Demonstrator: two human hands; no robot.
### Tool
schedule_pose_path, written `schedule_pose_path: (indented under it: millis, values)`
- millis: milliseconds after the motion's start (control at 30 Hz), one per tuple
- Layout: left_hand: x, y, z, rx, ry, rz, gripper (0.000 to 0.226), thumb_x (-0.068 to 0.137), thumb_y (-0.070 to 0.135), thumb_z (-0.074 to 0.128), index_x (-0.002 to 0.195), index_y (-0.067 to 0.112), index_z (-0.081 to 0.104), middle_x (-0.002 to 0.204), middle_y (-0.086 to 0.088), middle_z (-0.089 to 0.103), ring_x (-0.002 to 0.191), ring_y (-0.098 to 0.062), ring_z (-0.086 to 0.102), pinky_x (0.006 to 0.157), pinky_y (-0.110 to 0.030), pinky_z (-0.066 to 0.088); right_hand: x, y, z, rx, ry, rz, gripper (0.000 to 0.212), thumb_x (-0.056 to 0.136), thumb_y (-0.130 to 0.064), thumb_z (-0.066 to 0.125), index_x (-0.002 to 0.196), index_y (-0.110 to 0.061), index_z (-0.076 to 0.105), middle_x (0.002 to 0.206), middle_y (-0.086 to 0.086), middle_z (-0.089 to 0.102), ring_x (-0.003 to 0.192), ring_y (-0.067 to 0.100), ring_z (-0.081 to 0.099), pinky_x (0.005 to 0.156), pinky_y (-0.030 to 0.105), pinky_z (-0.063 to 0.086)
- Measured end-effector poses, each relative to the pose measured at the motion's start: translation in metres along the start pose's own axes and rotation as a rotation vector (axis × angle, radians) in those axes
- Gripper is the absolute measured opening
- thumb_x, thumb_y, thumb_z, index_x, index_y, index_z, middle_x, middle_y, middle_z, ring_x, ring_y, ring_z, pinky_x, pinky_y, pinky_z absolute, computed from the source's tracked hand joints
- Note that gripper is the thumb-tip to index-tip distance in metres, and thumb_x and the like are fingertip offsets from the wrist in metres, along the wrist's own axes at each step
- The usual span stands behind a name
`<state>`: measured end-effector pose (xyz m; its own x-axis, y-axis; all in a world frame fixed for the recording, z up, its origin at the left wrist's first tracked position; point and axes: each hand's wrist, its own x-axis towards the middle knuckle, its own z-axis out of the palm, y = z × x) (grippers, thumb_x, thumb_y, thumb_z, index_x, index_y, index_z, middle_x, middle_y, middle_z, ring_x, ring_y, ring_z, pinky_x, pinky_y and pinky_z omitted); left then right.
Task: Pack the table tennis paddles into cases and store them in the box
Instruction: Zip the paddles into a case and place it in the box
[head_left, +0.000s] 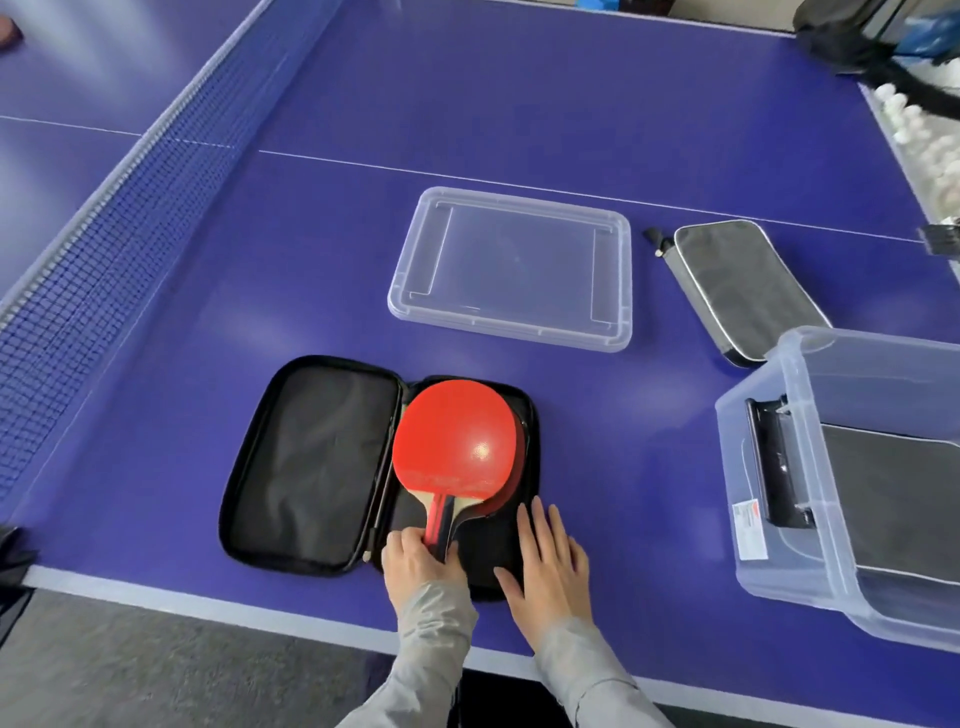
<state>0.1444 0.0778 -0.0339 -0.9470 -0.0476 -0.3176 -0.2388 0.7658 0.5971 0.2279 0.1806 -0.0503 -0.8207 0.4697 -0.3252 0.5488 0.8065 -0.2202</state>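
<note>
Left grip (418, 558) curls round the handle of the top red paddle (457, 441), which lies on a second paddle (518, 467) in the right half of the open black case (311, 462); right grip (550, 561) rests flat, fingers straight, on that half's near corner. The case sits close to the worktop's (623, 467) front edge, its left flap spread toward the net (104, 249). Bare surface lies rightward, with a clear lid (511, 267) beyond, then a closed grey case (748, 286), and the clear box (732, 457) holding a dark case (893, 478) near the front-right edge.
</note>
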Motion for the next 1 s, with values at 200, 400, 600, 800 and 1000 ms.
schedule_pose_path:
  millis: [200,400,600,800,1000]
  values:
    - [0.005,0.005,0.018,-0.023,0.019,-0.041,0.029,0.069,0.015,0.078,0.085,0.001,0.059,0.091,-0.014,0.055,0.093,-0.033,0.051,0.08,-0.042,0.043,0.002,0.005,0.008,0.019,-0.033,-0.008,0.076,0.094,-0.05,0.038,0.151,-0.022,-0.003,0.159,-0.003,-0.009,0.146,0.021,-0.013,0.116,0.04,0.01]
    - [0.002,0.0,0.013,-0.016,-0.074,-0.044,0.043,0.067,0.02,0.08,0.099,0.004,0.057,0.101,-0.011,0.053,0.099,-0.028,0.047,0.085,-0.033,0.038,0.002,0.012,0.009,0.007,-0.054,-0.015,0.079,0.093,-0.054,0.037,0.15,-0.027,-0.009,0.159,-0.006,-0.016,0.145,0.014,-0.018,0.116,0.036,0.005]
    - [0.003,-0.011,-0.005,-0.077,-0.268,0.078,0.064,0.064,0.021,0.083,0.119,0.008,0.054,0.115,-0.004,0.045,0.11,-0.022,0.044,0.099,-0.033,0.039,0.0,0.014,0.009,0.039,-0.073,-0.018,0.083,0.09,-0.059,0.038,0.148,-0.03,-0.014,0.152,-0.011,-0.026,0.141,0.01,-0.025,0.117,0.034,0.0]
    - [0.003,-0.02,-0.021,-0.059,-0.341,0.23,0.067,0.071,0.016,0.078,0.131,0.018,0.049,0.108,0.006,0.043,0.1,-0.017,0.051,0.09,-0.028,0.046,-0.002,0.013,0.009,0.052,-0.083,-0.014,0.086,0.09,-0.059,0.04,0.144,-0.03,-0.02,0.149,-0.012,-0.029,0.138,0.01,-0.028,0.117,0.033,-0.003]
    - [0.008,-0.023,-0.025,-0.069,-0.388,0.25,0.066,0.074,0.015,0.074,0.134,0.02,0.046,0.11,0.008,0.043,0.092,-0.012,0.053,0.081,-0.02,0.045,-0.001,0.009,0.007,0.035,-0.102,0.023,0.086,0.09,-0.056,0.042,0.147,-0.03,-0.017,0.149,-0.011,-0.03,0.138,0.01,-0.029,0.117,0.034,-0.003]
